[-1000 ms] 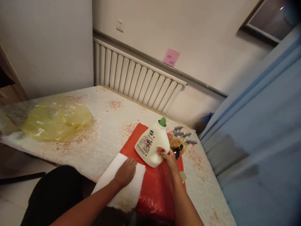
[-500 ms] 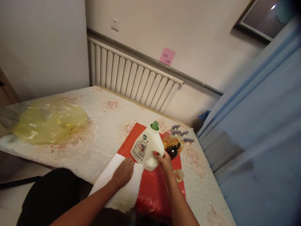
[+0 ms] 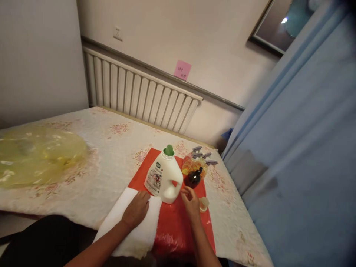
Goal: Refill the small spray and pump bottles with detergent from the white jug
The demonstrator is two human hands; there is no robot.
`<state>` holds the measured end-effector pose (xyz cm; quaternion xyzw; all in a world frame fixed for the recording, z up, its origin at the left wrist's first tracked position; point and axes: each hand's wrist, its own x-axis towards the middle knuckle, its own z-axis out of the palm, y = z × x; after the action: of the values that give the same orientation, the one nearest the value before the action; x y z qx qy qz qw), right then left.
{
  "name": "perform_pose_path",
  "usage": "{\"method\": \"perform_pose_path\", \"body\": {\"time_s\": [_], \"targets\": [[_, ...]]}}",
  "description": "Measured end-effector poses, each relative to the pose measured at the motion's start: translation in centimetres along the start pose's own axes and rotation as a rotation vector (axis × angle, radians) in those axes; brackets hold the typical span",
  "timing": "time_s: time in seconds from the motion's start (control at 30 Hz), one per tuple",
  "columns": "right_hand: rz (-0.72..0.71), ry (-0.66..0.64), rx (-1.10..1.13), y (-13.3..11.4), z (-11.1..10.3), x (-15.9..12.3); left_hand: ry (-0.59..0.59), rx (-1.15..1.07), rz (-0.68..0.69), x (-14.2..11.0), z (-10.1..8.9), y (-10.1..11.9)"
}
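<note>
As the table was read from left to right, a crumpled yellow plastic bag lay at the far left on the floral tablecloth. Next, near edge: a white towel, with the left hand resting flat on it, fingers spread, gripping nothing. Centre: a red plastic sheet bearing a white detergent bottle, upright, green cap on. Just right of the bottle's base: the right hand, fingers loosely curled and empty, close by the handle but apparently apart from it. Behind it: a dark small bottle and amber spray bottles; a small cup just right of the hand. Step judged: the bottle set down and released. A following move would call for a fresh grip on whichever item is chosen.
</note>
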<state>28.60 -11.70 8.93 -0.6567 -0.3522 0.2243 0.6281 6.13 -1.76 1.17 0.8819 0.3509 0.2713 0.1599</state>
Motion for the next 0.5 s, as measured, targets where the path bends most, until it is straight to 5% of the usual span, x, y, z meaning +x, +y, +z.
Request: {"method": "perform_pose_path", "body": {"time_s": [0.23, 0.5], "targets": [[0.053, 0.005, -0.078, 1.9, -4.2, -5.8, -0.006, -0.022, 0.01, 0.4, 0.1, -0.4], [0.183, -0.09, -0.008, 4.1, -5.0, -9.7, -0.008, 0.002, 0.014, 0.6, 0.0, -0.4]]}}
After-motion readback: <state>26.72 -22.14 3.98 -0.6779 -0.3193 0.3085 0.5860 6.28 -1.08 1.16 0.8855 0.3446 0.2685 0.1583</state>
